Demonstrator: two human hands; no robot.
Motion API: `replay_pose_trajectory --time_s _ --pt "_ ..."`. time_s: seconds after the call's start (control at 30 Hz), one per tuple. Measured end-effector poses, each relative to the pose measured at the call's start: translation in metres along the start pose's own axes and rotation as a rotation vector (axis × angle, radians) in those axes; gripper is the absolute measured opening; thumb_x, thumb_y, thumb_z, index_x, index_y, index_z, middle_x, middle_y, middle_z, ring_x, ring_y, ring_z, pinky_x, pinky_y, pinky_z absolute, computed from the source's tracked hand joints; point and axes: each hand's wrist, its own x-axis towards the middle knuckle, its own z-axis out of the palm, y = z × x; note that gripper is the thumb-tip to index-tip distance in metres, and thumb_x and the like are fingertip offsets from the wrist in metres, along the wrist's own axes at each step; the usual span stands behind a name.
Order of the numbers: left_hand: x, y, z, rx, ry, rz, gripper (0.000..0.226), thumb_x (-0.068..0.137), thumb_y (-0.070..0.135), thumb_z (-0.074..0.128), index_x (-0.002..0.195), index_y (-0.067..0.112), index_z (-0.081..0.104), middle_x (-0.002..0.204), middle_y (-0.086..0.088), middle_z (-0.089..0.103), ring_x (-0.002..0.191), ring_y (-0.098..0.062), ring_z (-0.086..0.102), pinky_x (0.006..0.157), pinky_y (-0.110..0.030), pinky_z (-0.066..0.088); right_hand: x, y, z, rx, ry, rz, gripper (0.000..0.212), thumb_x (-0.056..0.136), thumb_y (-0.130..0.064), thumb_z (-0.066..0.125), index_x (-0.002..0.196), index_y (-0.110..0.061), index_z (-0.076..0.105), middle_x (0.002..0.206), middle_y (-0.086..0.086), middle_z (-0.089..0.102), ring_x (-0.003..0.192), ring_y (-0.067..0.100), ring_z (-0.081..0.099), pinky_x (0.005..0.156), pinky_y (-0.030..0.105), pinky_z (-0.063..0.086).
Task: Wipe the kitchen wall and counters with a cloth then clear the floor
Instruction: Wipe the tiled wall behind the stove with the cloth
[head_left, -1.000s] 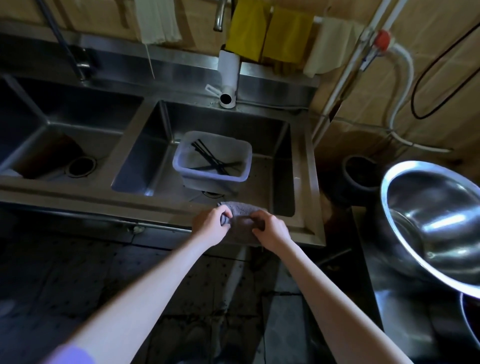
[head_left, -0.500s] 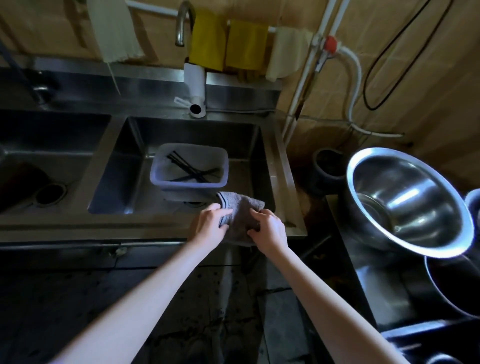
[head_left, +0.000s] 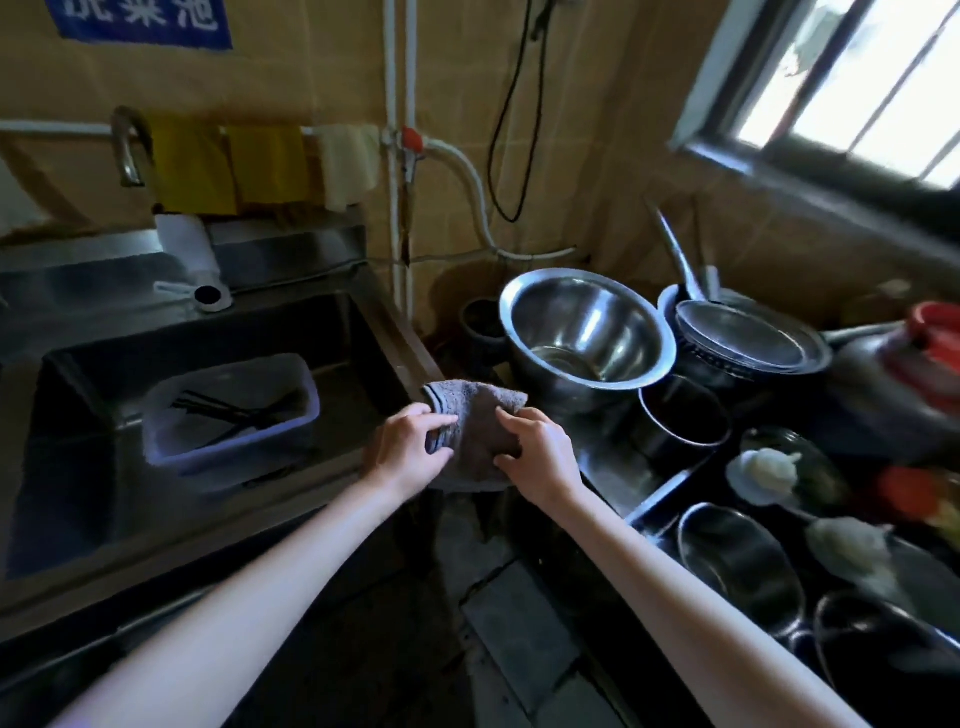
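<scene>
A folded grey cloth (head_left: 480, 426) is held up in front of me between both hands, above the gap beside the sink's right corner. My left hand (head_left: 408, 449) grips its left edge with the thumb on top. Its right side is pinched by my right hand (head_left: 540, 457). The tan tiled wall (head_left: 597, 171) rises behind, and the steel sink counter (head_left: 395, 332) runs to the left. The dark floor (head_left: 498, 639) shows below my forearms.
A clear plastic tub (head_left: 228, 415) with black utensils sits in the sink basin. To the right are a large steel bowl (head_left: 587, 338), stacked pans (head_left: 748, 343), pots and dishes. Yellow cloths (head_left: 228, 166) hang on a pipe; white pipes (head_left: 400, 208) run down the wall. A window (head_left: 857, 78) is upper right.
The view has swung right and up, bringing the window and the crowded right counter into sight. Both hands have lifted the cloth off the sink rim and carried it rightward.
</scene>
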Motion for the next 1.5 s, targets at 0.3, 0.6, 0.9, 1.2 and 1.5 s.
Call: replay_pose_trajectory --time_s 0.3,0.6,0.9,1.2,1.5 --pt "-0.029 0.082 0.050 -0.117 -0.175 0.215 0.040 0.067 0.015 0.077 0.106 0.021 0.072 0.107 -0.005 0.065 0.099 -0.022 0.062 0.087 -0.025 0.045 -0.098 0.060 -0.046 0.078 0.176 0.280 0.064 0.071 -0.014 0.077 0.131 -0.022 0.056 0.124 -0.003 0.059 0.112 0.014 0.057 0.099 0.023 0.042" --pt "-0.053 0.136 0.085 -0.132 -0.488 0.512 0.040 0.068 0.025 0.078 0.106 0.033 0.069 0.111 0.009 0.063 0.102 -0.013 0.061 0.087 -0.026 0.048 -0.206 0.066 -0.057 0.114 0.480 0.642 0.060 0.065 -0.007 0.077 0.122 -0.013 0.063 0.118 0.005 0.065 0.110 0.018 0.060 0.094 0.021 0.044" --pt "-0.103 0.206 0.113 -0.165 -0.692 0.842 0.041 0.070 0.024 0.077 0.109 0.034 0.067 0.114 0.011 0.061 0.103 -0.011 0.059 0.086 -0.021 0.045 -0.303 0.053 -0.075 0.076 0.722 0.967 0.054 0.067 -0.009 0.076 0.120 -0.013 0.066 0.120 0.004 0.066 0.114 0.015 0.058 0.099 0.015 0.035" --pt "-0.155 0.308 0.150 -0.209 -0.792 1.038 0.042 0.068 0.025 0.078 0.108 0.034 0.068 0.112 0.008 0.063 0.104 -0.015 0.060 0.090 -0.027 0.045 -0.384 0.081 -0.122 0.014 0.875 1.174 0.052 0.067 -0.010 0.075 0.118 -0.015 0.067 0.119 0.003 0.066 0.113 0.016 0.058 0.095 0.013 0.033" --pt "-0.198 0.415 0.209 -0.215 -0.790 1.130 0.042 0.066 0.023 0.078 0.106 0.033 0.068 0.109 0.008 0.065 0.101 -0.018 0.061 0.087 -0.029 0.047 -0.451 0.158 -0.179 -0.041 0.967 1.214 0.045 0.065 -0.010 0.074 0.110 -0.017 0.069 0.108 0.000 0.070 0.103 0.016 0.063 0.090 0.018 0.041"
